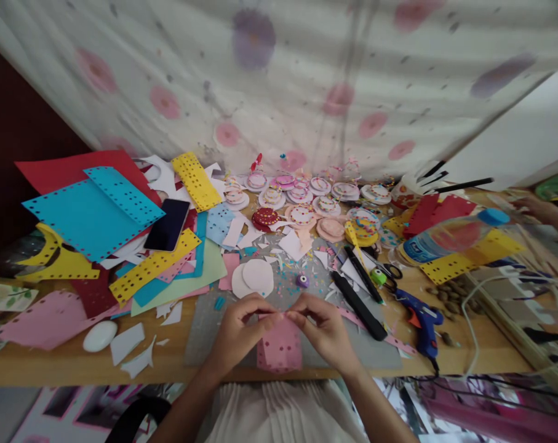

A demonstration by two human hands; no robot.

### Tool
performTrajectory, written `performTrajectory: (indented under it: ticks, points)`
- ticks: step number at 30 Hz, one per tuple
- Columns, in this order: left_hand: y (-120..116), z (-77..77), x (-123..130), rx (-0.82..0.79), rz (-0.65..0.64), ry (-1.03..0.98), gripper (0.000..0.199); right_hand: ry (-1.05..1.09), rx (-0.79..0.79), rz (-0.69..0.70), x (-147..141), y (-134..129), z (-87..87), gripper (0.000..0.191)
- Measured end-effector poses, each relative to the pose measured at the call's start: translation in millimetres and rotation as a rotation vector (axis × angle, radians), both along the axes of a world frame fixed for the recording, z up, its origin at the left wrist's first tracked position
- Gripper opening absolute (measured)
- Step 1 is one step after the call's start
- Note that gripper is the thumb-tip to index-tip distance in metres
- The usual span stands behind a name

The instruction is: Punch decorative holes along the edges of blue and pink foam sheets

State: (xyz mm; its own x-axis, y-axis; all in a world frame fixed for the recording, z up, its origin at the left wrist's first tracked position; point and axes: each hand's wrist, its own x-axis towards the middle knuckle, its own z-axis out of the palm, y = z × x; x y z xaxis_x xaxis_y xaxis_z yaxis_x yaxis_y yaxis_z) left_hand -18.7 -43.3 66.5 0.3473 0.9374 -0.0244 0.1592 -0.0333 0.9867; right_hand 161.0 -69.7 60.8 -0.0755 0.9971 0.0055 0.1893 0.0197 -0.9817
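A pink sheet with punched holes (279, 347) hangs between my hands over the grey mat (202, 335). My left hand (246, 326) pinches its top edge from the left, fingers closed. Close beside it, my right hand (322, 326) pinches the same edge from the right. Just beyond my hands, white paper circles (255, 277) lie stacked on the mat, with a small purple punch (302, 280) to their right. Small paper scraps are scattered around them.
Decorated paper hats (301, 191) stand at the back. Coloured sheets (89, 215) and a phone (168, 225) lie left. On the right are a black tool (359, 306), scissors (392, 271), a blue glue gun (424, 326), a bottle (449, 237) and another person's hand (534, 209).
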Motion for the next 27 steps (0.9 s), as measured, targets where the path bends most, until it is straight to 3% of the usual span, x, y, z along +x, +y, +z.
performTrajectory:
  ticks: [5, 8, 14, 19, 22, 25, 27]
  points:
    - [-1, 2.0, -1, 0.053, 0.022, 0.050, 0.020, -0.072, -0.002, 0.103, -2, -3, 4.9, 0.023]
    - [0, 2.1, -1, 0.027, 0.008, 0.068, 0.021, -0.169, 0.035, 0.181, -2, -5, 4.4, 0.032]
    - [4, -6.5, -3, -0.115, 0.064, 0.062, 0.039, -0.160, 0.107, 0.075, -2, -4, -2.2, 0.038]
    - [4, -9.6, -5, -0.051, 0.124, 0.110, 0.038, -0.187, 0.079, 0.168, -2, -4, -7.8, 0.036]
    - [3, -9.6, -3, -0.084, 0.064, 0.068, 0.043, -0.188, 0.084, 0.230, -4, -4, -11.7, 0.038]
    - [1, -10.1, 0, -0.095, -0.053, 0.027, 0.036, -0.199, 0.088, 0.243, -6, -5, -14.1, 0.039]
    - [-1, -10.5, 1, -0.073, -0.059, 0.046, 0.031, -0.198, 0.070, 0.245, -6, -6, -14.7, 0.039]
